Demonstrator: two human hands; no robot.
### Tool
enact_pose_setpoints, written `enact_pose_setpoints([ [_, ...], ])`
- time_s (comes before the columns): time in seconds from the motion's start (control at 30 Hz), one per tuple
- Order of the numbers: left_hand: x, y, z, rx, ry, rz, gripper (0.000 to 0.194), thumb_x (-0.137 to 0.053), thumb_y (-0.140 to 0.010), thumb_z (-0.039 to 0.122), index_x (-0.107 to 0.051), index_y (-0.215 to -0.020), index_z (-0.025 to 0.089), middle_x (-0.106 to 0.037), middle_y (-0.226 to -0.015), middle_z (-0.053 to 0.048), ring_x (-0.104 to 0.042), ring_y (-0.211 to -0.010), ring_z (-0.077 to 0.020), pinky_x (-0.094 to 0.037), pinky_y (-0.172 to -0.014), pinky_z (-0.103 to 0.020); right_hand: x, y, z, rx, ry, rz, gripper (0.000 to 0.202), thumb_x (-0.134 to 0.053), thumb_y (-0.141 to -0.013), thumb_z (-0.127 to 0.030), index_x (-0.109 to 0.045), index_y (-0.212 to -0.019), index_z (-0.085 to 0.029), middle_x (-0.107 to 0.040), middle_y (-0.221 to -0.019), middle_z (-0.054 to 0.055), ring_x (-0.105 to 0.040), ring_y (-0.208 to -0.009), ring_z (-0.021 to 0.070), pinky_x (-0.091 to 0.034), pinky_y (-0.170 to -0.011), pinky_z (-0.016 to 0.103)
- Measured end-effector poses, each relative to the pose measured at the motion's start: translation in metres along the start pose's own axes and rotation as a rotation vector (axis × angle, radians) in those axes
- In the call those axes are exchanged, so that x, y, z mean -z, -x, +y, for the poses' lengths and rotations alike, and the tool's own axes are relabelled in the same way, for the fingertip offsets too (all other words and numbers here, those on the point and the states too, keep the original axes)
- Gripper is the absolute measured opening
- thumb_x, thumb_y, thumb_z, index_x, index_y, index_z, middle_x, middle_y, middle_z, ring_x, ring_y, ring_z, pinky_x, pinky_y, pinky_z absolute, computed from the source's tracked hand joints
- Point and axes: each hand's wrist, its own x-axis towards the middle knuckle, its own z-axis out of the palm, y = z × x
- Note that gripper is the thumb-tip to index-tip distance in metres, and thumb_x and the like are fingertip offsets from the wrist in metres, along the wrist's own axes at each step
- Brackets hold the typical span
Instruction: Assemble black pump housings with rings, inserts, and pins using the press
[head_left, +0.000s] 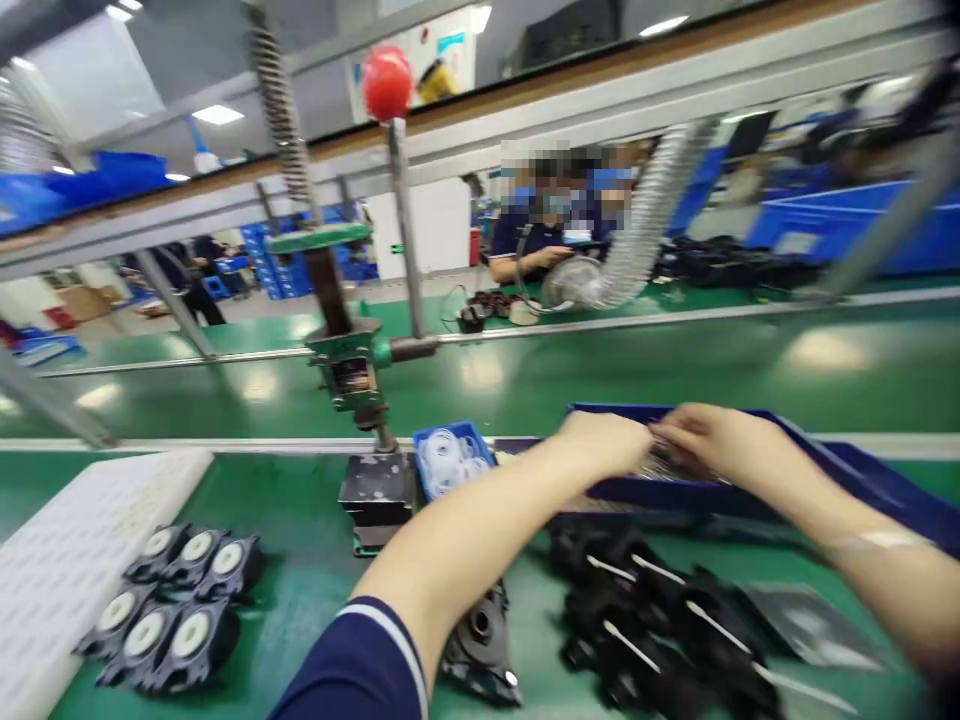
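Both hands meet over a long dark-blue bin (pixel 720 497) that holds thin metal pieces (pixel 660 462), too blurred to name. My left hand (pixel 607 440) is bent down at the bin's left part, its fingers curled and mostly hidden. Close beside it, my right hand (pixel 709 437) has thumb and fingers pinched together. Whatever either hand holds cannot be made out. Below my left forearm lies a black housing (pixel 482 640) with a round hub, partly covered by the arm. Several black parts with white strips (pixel 637 610) lie in front of the bin.
A hand press (pixel 349 370) with a red ball lever (pixel 388 83) stands left of centre. Beside it is a small blue tray (pixel 480 440) of white rings. Several black housings with white wheels (pixel 191 635) sit near a white board (pixel 82 560). A clear bag (pixel 814 625) lies right.
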Motion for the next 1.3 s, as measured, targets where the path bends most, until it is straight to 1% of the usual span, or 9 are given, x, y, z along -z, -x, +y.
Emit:
enact_pose_setpoints([
  [0.17,0.005,0.004,0.001,0.052,0.194,0.250,0.010,-0.069,-0.086,0.025,-0.069,-0.085,0.016,-0.075,-0.081,-0.009,-0.073,-0.085,-0.0248,-0.054,-0.076,-0.033,0.020,0.021,-0.020,-0.073,-0.032,0.240,0.046,-0.057,-0.088,-0.062,-0.067,-0.076,-0.019,-0.068,-0.065,0.005,-0.059,-0.059,0.0167,-0.042,-0.059,0.028],
  [0.27,0.010,0.031,-0.001,0.046,0.371,0.378,0.020,-0.055,-0.097,0.036,-0.063,-0.094,0.018,-0.073,-0.076,-0.004,-0.072,-0.075,-0.0176,-0.053,-0.074,-0.029,0.028,0.046,-0.027,0.014,-0.221,0.345,0.041,-0.064,-0.084,-0.057,-0.070,-0.078,-0.016,-0.066,-0.064,0.002,-0.057,-0.055,0.0146,-0.042,-0.055,0.026],
  [0.33,0.014,0.062,-0.003,0.042,0.614,0.482,0.021,-0.062,-0.093,0.037,-0.062,-0.086,0.017,-0.073,-0.074,-0.003,-0.071,-0.072,-0.0164,-0.053,-0.071,-0.028,0.028,0.073,-0.039,0.125,-0.307,0.249,0.036,-0.065,-0.086,-0.051,-0.071,-0.082,-0.016,-0.066,-0.065,0.001,-0.058,-0.055,0.0141,-0.045,-0.057,0.026],
  [0.5,0.011,0.155,-0.007,0.130,1.215,0.554,0.028,-0.085,-0.072,0.030,-0.062,-0.069,0.014,-0.073,-0.084,-0.004,-0.071,-0.078,-0.0150,-0.056,-0.078,-0.029,-0.003,0.145,-0.083,0.385,-0.313,-0.262,0.015,-0.058,-0.095,-0.026,-0.071,-0.090,-0.018,-0.072,-0.083,0.003,-0.067,-0.071,0.0147,-0.053,-0.069,0.026],
  [0.67,-0.017,0.228,-0.015,0.386,1.510,0.531,0.030,-0.089,-0.067,0.024,-0.070,-0.089,0.017,-0.072,-0.087,0.000,-0.071,-0.078,-0.0112,-0.056,-0.081,-0.025,-0.041,0.175,-0.118,0.594,-0.197,-0.429,0.009,-0.061,-0.095,-0.014,-0.070,-0.096,-0.017,-0.072,-0.092,0.005,-0.067,-0.087,0.0181,-0.052,-0.081,0.029],
  [0.77,-0.036,0.259,-0.021,0.525,1.535,0.534,0.041,-0.088,-0.070,0.029,-0.072,-0.106,0.017,-0.075,-0.092,-0.003,-0.072,-0.081,-0.0117,-0.057,-0.081,-0.022,-0.050,0.176,-0.130,0.637,-0.121,-0.475,0.009,-0.060,-0.096,-0.013,-0.068,-0.099,-0.015,-0.071,-0.094,0.006,-0.066,-0.088,0.0187,-0.052,-0.081,0.029],
  [0.87,-0.051,0.282,-0.026,0.594,1.498,0.560,0.034,-0.085,-0.075,0.036,-0.072,-0.096,0.013,-0.076,-0.085,-0.006,-0.073,-0.082,-0.0140,-0.058,-0.082,-0.023,-0.053,0.176,-0.136,0.656,-0.026,-0.499,0.011,-0.057,-0.097,-0.013,-0.068,-0.101,-0.015,-0.069,-0.096,0.006,-0.065,-0.088,0.0192,-0.051,-0.079,0.029],
  [1.03,-0.066,0.301,-0.023,0.584,1.487,0.617,0.028,-0.078,-0.081,0.040,-0.065,-0.093,0.019,-0.071,-0.088,0.000,-0.075,-0.097,-0.0227,-0.059,-0.090,-0.033,-0.055,0.179,-0.145,0.706,0.128,-0.535,0.017,-0.049,-0.101,-0.014,-0.066,-0.100,-0.013,-0.066,-0.095,0.008,-0.063,-0.085,0.0196,-0.051,-0.077,0.030],
  [1.3,-0.086,0.317,-0.004,0.540,1.093,0.581,0.022,-0.075,-0.082,0.040,-0.070,-0.089,0.020,-0.078,-0.099,-0.006,-0.073,-0.101,-0.0255,-0.056,-0.095,-0.039,-0.055,0.184,-0.147,0.719,0.196,-0.499,0.013,-0.051,-0.099,-0.013,-0.062,-0.107,-0.013,-0.066,-0.097,0.009,-0.064,-0.086,0.0215,-0.053,-0.077,0.033],
])
